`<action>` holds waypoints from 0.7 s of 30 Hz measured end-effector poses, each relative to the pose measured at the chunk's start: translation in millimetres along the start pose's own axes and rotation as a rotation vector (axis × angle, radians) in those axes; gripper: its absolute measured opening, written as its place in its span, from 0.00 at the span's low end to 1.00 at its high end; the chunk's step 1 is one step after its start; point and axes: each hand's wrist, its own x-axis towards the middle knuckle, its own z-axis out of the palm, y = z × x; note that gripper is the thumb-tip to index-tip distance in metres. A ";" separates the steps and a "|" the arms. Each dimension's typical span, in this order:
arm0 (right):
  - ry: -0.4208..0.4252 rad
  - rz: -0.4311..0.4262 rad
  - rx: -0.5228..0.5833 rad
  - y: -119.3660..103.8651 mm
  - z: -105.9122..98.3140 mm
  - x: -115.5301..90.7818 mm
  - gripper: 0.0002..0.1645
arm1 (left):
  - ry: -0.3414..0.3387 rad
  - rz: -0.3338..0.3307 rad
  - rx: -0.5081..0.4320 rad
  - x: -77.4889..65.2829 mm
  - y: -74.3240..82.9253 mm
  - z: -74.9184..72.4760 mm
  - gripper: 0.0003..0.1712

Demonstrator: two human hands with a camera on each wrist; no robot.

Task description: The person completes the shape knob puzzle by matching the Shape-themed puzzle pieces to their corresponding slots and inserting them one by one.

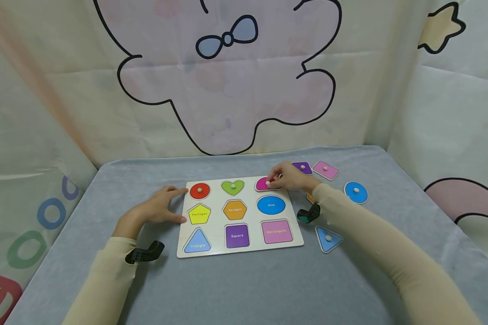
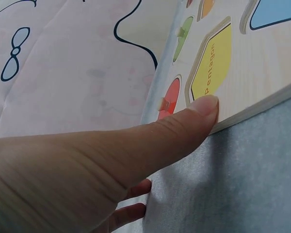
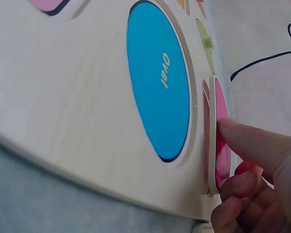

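Observation:
A white wooden puzzle board (image 1: 216, 228) lies on the table. My right hand (image 1: 289, 177) pinches a pink half-round knobbed puzzle piece (image 3: 223, 150) at the board's top right recess. In the right wrist view that piece stands slightly proud of its recess. My left hand (image 1: 156, 208) touches the board's left edge; its thumb (image 2: 203, 104) lies near the yellow pentagon recess (image 2: 216, 63). A red round piece (image 1: 199, 191) and a green heart piece (image 1: 232, 188) sit in the top row. Lower recesses show printed shapes, including the blue oval (image 3: 160, 82).
Loose knobbed pieces lie right of the board: a purple one (image 1: 302, 168), a pink rectangle (image 1: 326, 170), a blue oval piece (image 1: 355, 192) and a blue triangle (image 1: 329, 239). An orange piece (image 1: 310, 197) is mostly hidden by the right arm. Printed curtains (image 1: 227, 90) hang behind the table.

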 end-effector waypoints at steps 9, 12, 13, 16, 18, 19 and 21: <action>0.022 0.010 -0.014 -3.1 5.0 1.5 0.06 | -0.004 -0.002 -0.006 -1.8 1.4 -1.5 0.56; 0.017 -0.006 -0.022 -1.3 5.6 2.1 0.07 | -0.007 -0.006 -0.005 -1.8 1.6 -2.0 0.56; 0.017 -0.007 -0.023 -1.2 5.8 1.9 0.07 | -0.008 -0.006 -0.006 -1.6 1.5 -2.0 0.56; 0.019 -0.008 -0.025 -1.2 6.1 1.3 0.06 | -0.007 -0.002 -0.008 -1.0 0.5 -1.8 0.56; 0.022 -0.002 -0.025 -2.6 6.2 0.6 0.06 | -0.006 0.002 -0.008 -0.9 -0.2 -1.4 0.56; 0.024 0.001 -0.027 -2.7 6.6 0.6 0.06 | -0.005 0.002 -0.010 -0.6 -0.6 -1.2 0.56; 0.025 0.000 -0.029 -2.9 7.2 1.0 0.06 | -0.005 0.001 -0.012 -0.6 -1.0 -0.9 0.56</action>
